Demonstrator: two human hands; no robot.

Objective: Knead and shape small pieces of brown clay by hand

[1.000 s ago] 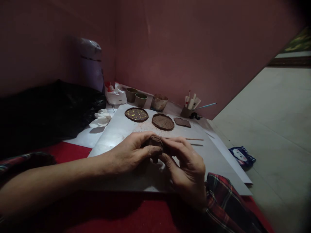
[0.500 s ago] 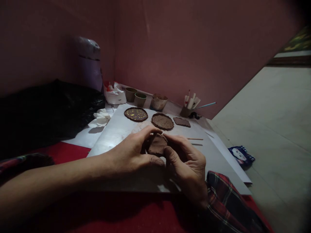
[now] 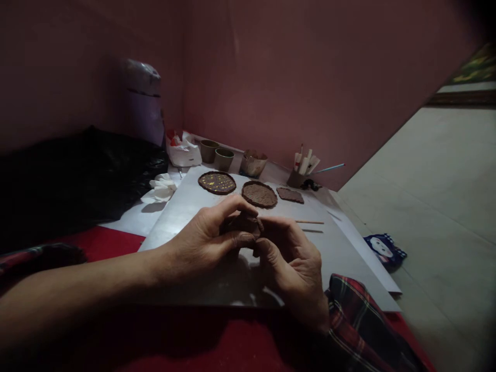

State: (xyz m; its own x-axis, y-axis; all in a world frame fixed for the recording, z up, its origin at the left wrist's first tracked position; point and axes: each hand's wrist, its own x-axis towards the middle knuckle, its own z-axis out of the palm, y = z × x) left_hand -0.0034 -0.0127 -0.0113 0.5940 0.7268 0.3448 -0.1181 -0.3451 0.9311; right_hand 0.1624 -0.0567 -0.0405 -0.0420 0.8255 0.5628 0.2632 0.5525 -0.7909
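Note:
A small lump of brown clay (image 3: 245, 224) is held up between both hands above a white board (image 3: 170, 227). My left hand (image 3: 209, 235) grips it from the left, thumb below and fingers over the top. On the other side, the thumb and fingers of my right hand (image 3: 292, 253) pinch its right edge. Fingers cover much of the clay. Just beyond lie a round clay disc with a raised rim (image 3: 259, 195), a similar disc with yellow specks (image 3: 217, 183) and a flat rectangular clay slab (image 3: 290, 195).
A thin wooden stick (image 3: 310, 222) lies right of my hands. At the back stand two small cups (image 3: 223, 160), a clay-smeared bowl (image 3: 253, 164) and a tool holder (image 3: 296, 178). Crumpled tissue (image 3: 159, 188) and a black plastic bag (image 3: 85, 175) are at left.
The clay has been turned in the hands, so its broad flat face shows less. My left fingers have curled further over it, and my right hand has shifted slightly left.

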